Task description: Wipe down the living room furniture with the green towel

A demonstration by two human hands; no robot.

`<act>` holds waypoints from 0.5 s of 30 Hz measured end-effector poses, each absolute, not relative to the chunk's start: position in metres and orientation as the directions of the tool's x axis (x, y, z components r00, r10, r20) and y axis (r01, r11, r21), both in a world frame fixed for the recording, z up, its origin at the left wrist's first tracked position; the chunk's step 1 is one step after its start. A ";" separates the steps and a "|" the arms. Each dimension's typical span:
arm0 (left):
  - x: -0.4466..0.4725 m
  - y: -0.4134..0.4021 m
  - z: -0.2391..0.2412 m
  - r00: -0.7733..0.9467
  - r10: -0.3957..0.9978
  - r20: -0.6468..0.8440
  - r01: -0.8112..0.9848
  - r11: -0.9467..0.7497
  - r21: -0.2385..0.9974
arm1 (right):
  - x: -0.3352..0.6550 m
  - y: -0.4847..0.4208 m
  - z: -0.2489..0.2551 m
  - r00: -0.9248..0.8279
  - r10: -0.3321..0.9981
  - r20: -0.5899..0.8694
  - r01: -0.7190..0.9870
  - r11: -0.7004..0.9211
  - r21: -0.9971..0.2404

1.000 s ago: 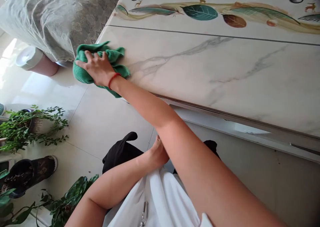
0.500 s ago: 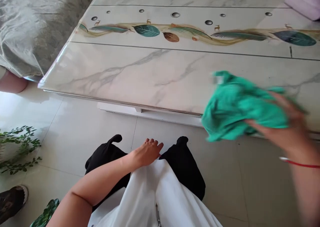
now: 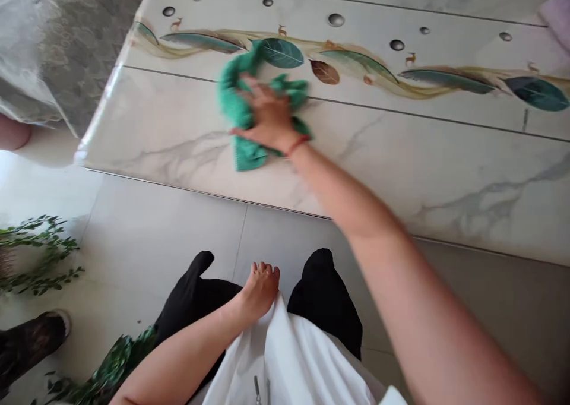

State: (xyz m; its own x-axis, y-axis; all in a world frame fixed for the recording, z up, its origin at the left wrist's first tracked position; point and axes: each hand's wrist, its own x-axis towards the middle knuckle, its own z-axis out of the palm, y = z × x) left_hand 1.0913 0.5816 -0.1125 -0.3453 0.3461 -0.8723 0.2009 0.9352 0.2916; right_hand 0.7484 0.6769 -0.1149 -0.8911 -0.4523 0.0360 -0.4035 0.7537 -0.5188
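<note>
A crumpled green cloth (image 3: 249, 152) lies bunched against the marble-patterned tabletop (image 3: 187, 114), toward its left part. My right hand (image 3: 269, 117), with a red band at the wrist, presses down on the cloth with its thumb stretched to the side. Motion blurs the fingers a little, and some of them sink into the folds. Down at my lap, my left hand (image 3: 262, 286) is closed with curled fingers at the hem of my white shirt (image 3: 289, 357), whose fabric gathers up to it.
A plastic-covered grey seat (image 3: 66, 54) stands beyond the table's left end. Leafy plants (image 3: 40, 256) and a dark brown object (image 3: 35, 339) are on the floor at left. Something pale pink (image 3: 556, 19) sits at the table's far right. My black-clad knees (image 3: 327, 298) face the table's edge.
My right hand has carried the green cloth from the table's front edge at right over to the left, and now presses it on the tabletop. My left hand stays at my lap.
</note>
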 end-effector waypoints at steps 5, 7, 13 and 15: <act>1.088 0.593 -0.130 -0.274 0.230 -0.934 0.008 0.971 0.237 | 0.786 0.503 -0.063 -0.647 -0.756 0.097 -0.597 0.423 -0.682; 1.098 0.599 -0.131 -0.240 0.167 -0.956 -0.057 0.981 0.185 | 0.805 0.535 -0.067 -0.612 -0.785 0.101 -0.614 0.390 -0.686; 1.174 0.612 -0.067 0.011 0.052 -0.999 -0.146 0.988 0.050 | 0.863 0.857 -0.129 -0.945 -0.325 -0.019 -0.239 0.733 -0.637; 1.191 0.614 -0.041 0.039 0.019 -0.999 -0.162 0.987 0.012 | 0.892 0.976 -0.138 -0.995 0.071 -0.063 0.094 0.818 -0.568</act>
